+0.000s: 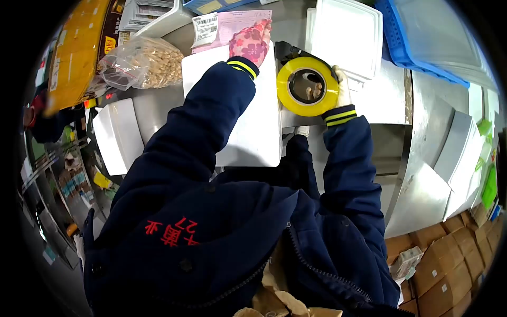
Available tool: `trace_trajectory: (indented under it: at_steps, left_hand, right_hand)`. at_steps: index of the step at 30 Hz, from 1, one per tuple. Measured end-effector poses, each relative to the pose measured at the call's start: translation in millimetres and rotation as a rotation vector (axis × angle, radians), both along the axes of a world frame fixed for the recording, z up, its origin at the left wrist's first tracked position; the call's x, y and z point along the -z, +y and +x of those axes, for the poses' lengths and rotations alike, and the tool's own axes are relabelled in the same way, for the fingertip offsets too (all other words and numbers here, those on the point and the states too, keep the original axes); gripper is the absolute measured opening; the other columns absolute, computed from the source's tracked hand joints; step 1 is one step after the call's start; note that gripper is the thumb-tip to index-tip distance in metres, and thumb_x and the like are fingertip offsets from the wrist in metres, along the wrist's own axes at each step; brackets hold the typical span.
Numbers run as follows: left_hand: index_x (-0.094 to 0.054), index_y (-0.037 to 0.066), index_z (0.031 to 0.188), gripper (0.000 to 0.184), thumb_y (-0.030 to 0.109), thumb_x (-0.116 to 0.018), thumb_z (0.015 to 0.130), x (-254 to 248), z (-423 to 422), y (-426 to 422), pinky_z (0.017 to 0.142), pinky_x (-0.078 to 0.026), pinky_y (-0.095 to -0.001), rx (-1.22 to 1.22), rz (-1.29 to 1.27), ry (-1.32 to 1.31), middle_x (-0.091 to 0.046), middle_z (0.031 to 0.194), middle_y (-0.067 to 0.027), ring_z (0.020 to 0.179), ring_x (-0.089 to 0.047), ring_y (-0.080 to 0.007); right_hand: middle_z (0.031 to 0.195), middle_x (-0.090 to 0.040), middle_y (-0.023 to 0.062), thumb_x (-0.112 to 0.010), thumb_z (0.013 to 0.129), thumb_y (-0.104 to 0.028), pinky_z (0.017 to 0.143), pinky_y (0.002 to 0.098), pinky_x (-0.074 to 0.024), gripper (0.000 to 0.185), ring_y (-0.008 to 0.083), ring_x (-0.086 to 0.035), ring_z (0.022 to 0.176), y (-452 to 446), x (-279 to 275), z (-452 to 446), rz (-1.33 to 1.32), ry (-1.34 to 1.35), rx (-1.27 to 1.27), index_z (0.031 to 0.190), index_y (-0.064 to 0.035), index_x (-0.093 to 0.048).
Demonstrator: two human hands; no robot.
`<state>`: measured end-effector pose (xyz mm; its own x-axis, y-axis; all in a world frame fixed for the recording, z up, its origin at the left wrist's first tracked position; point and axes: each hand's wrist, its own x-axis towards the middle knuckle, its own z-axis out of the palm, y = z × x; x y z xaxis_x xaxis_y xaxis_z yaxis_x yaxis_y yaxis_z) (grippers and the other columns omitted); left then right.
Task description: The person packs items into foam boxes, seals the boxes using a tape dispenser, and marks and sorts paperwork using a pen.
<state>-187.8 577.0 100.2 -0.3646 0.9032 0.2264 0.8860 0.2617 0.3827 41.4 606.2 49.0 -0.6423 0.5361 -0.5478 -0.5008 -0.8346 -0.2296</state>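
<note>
My right hand (343,87), in a pale glove, is closed around a hand-held tape dispenser with a black frame and a large roll of yellow tape (285,87). Some fingertips show through the roll's hollow core. My left hand (252,42), in a pink flowered glove, reaches over the far end of a white box or lid (248,129). Its fingers look stretched out, lying on or just above a pink printed form (232,22); the exact contact is hard to see. A white barcode label (206,29) lies at the form's left.
Left are a clear bag of tan pieces (158,63), a yellow-brown carton (79,50) and a white foam piece (119,136). White lidded containers (346,34) and a blue crate (404,47) stand right on the metal table (383,103). Brown cartons (443,264) are stacked lower right.
</note>
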Motion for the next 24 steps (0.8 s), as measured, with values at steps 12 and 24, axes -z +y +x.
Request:
trace_trajectory:
  at_steps: [12, 24]
  left_hand:
    - [-0.039, 0.007, 0.13, 0.051, 0.027, -0.051, 0.084, -15.7, 93.0, -167.5, 0.108, -0.011, -0.0448, 0.054, -0.195, 0.225, -0.032, 0.139, -0.0121, 0.131, -0.024, -0.0272]
    - [-0.046, 0.003, 0.123, 0.042, 0.028, -0.039, 0.089, -23.5, 101.2, -162.1, 0.1, -0.028, -0.0443, 0.084, -1.181, 0.45, -0.048, 0.123, -0.0161, 0.116, -0.044, -0.0323]
  right_hand:
    - [0.081, -0.064, 0.0099, -0.054, 0.085, -0.027, 0.063, 0.0322, -0.0509, 0.023, 0.0215, -0.059, 0.068, 17.8, 11.4, -80.4, 0.105, -0.113, -0.025, 0.094, -0.0064, -0.058]
    - [0.116, -0.054, 0.0164, -0.042, 0.089, -0.042, 0.094, 0.0384, -0.0408, 0.053, 0.028, -0.053, 0.104, -171.9, 15.9, 99.3, -0.224, 0.405, 0.031, 0.121, 0.0003, -0.046]
